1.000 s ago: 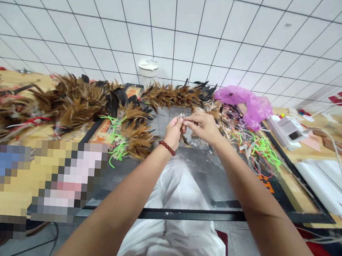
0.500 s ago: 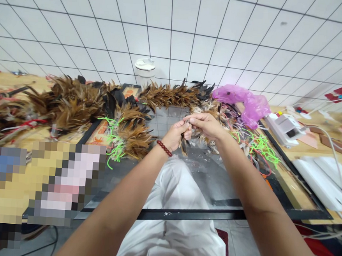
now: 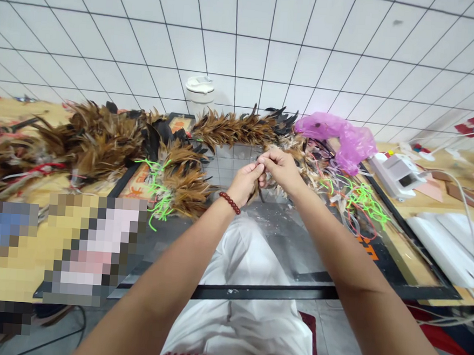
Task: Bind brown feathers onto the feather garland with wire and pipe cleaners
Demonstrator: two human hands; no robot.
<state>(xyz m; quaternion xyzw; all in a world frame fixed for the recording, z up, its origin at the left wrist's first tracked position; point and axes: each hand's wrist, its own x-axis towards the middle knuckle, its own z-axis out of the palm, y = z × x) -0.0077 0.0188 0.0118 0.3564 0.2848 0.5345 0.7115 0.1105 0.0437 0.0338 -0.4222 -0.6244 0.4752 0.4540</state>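
Observation:
My left hand (image 3: pixel 244 184), with a dark red bead bracelet (image 3: pixel 230 202) at its wrist, is closed around a few brown feathers (image 3: pixel 254 191). Their dark tips hang out below the fingers. Thumb and fingers of my right hand (image 3: pixel 281 171) are pinched together against the left thumb; whatever lies between them is hidden. Both hands meet above a dark glass panel in a black frame (image 3: pixel 253 293). Left of them lies a bunch of brown feathers (image 3: pixel 190 182) tied with bright green strings (image 3: pixel 161 194). Pale, fluffy feathers (image 3: pixel 302 174) lie just beyond my right hand.
A long brown feather strip (image 3: pixel 236 130) runs along the back, near a white lidded cup (image 3: pixel 200 94). More feather bundles (image 3: pixel 105 141) fill the left. To the right are a pink plastic bag (image 3: pixel 337 136), green strings (image 3: pixel 367 203), a white device (image 3: pixel 395 175) and cables.
Both hands stay together at nearly the same spot, with the fingers slightly shifted. Less of the hanging feathers shows below my left hand. The view has tilted a little.

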